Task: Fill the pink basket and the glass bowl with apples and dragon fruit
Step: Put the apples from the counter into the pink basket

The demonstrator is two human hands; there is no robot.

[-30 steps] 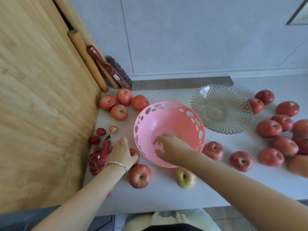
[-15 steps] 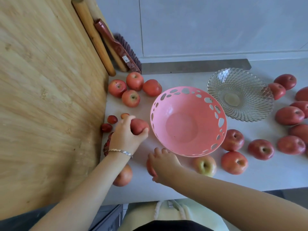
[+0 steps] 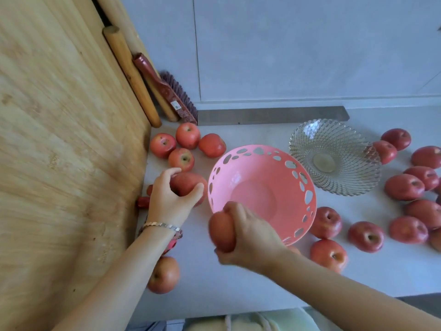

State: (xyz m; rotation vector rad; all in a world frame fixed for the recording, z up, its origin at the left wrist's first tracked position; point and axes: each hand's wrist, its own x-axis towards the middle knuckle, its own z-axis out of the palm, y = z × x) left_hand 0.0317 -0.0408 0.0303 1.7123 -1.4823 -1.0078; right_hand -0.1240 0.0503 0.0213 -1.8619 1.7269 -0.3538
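Observation:
The pink basket point(image 3: 262, 163) with oval holes stands empty in the middle of the counter. Behind it to the right sits the empty glass bowl point(image 3: 334, 142). My left hand point(image 3: 167, 199) grips a red apple point(image 3: 186, 185) just left of the basket's rim. My right hand point(image 3: 248, 235) holds another red apple point(image 3: 220, 231) at the basket's near rim. The dragon fruit point(image 3: 173, 242) lies mostly hidden under my left wrist. Red apples lie in a group at the back left point(image 3: 181, 145) and spread at the right point(image 3: 405, 187).
A large wooden board point(image 3: 59, 139) stands along the left side. Wooden rolling pins point(image 3: 131, 75) and a brush point(image 3: 167, 91) lean in the corner behind it. One apple point(image 3: 163, 274) lies near the counter's front edge. Small red fruits point(image 3: 143, 201) sit against the board.
Both hands have lifted an apple off the counter and carried it toward the pink basket. My right hand has risen with its apple to the near rim.

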